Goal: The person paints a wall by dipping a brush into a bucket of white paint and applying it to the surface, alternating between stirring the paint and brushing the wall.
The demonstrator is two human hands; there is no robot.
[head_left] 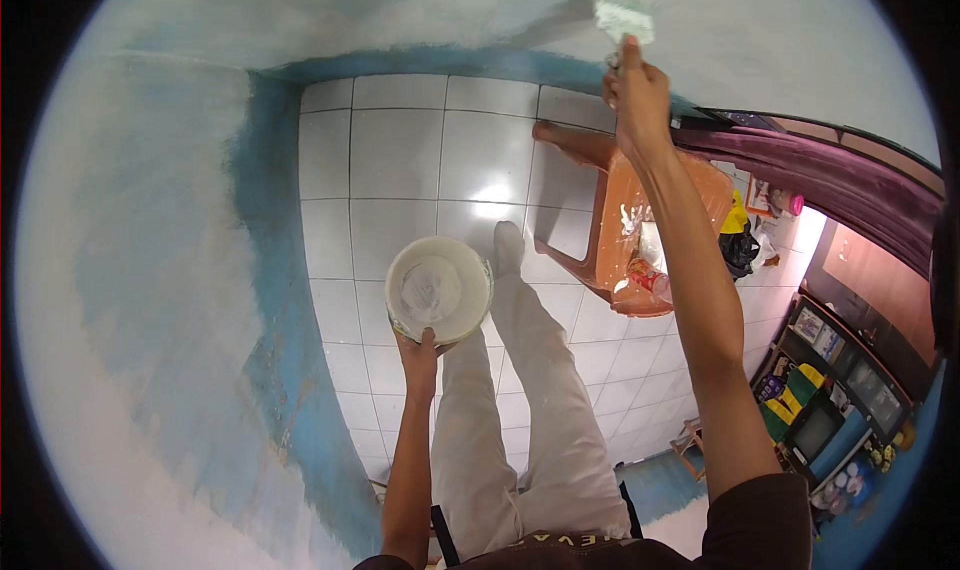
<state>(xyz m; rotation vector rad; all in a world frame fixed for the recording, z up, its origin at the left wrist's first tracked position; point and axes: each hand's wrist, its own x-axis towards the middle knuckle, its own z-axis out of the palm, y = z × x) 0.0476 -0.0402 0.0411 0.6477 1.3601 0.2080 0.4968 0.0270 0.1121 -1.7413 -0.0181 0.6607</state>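
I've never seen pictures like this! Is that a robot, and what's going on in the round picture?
No robot here, just a person. There is one picture, from a camera worn on their head, looking down past their arms and legs.

The left hand holds a pale bucket with whitish stuff inside. The right hand holds a paintbrush with whitish bristles, up by the wall.

Below is a white tiled floor. An orange plastic stool has white splashes and a red-labelled container on it.
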